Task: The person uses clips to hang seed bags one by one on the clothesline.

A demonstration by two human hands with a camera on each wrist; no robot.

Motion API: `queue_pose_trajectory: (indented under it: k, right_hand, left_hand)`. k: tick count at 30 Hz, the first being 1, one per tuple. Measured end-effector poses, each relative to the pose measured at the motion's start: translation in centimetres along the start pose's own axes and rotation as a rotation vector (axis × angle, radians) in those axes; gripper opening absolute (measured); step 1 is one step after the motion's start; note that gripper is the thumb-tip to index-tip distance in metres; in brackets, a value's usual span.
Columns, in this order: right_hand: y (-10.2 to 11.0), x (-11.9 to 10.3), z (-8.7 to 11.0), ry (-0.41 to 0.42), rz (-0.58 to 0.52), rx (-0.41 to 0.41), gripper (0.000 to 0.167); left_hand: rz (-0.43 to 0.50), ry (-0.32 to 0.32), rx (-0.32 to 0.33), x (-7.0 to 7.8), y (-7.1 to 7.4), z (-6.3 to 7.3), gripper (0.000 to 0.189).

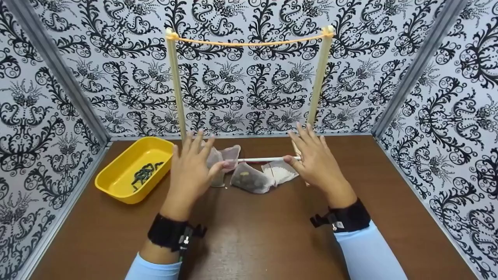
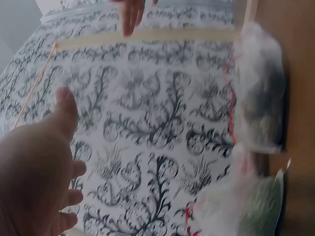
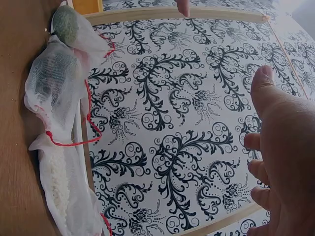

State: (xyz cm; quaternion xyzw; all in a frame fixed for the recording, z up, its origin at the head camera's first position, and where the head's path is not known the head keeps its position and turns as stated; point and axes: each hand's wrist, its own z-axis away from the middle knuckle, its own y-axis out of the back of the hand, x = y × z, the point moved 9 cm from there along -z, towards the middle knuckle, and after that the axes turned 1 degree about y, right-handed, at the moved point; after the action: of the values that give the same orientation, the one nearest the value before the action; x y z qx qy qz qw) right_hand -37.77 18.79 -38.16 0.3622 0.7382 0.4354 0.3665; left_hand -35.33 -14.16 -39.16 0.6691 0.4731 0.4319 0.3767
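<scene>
The fingers (image 1: pixel 199 139) of the left hand (image 1: pixel 190 171) and the right hand (image 1: pixel 321 165) are straight and spread, holding nothing; the mesh bags lie at twelve o'clock from the person, on the table (image 1: pixel 249 233) between the hands; the dark-filled bag (image 1: pixel 251 179) sits left of the white-grain bag (image 1: pixel 281 171); a yellow tub (image 1: pixel 113 186) stands at about half past ten. The bags look light and limp, the gauze easily snagged rather than slippery; loose filling would probably slump when lifted; best hold seems a pinch of the cloth near the red drawstring (image 3: pixel 74 143), the other hand cupped beneath the filling.
</scene>
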Motion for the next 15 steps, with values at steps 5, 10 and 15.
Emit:
queue_pose_trajectory:
  k: [5, 10, 15]
  right_hand:
    - [-0.2, -0.9, -0.4, 0.026, -0.007, -0.011, 0.085]
    - [-0.8, -2.2, -0.6, 0.077, 0.004, -0.012, 0.082]
    - [-2.0, -3.9, -0.7, 0.145, 0.006, -0.024, 0.084]
  left_hand:
    - [0.024, 0.071, -0.026, -5.5, 1.1, -0.4, 0.09]
    - [0.019, 0.218, -0.2, -13.3, 1.5, -0.6, 0.074]
    - [0.037, 0.307, -0.439, -18.6, 0.6, -0.6, 0.073]
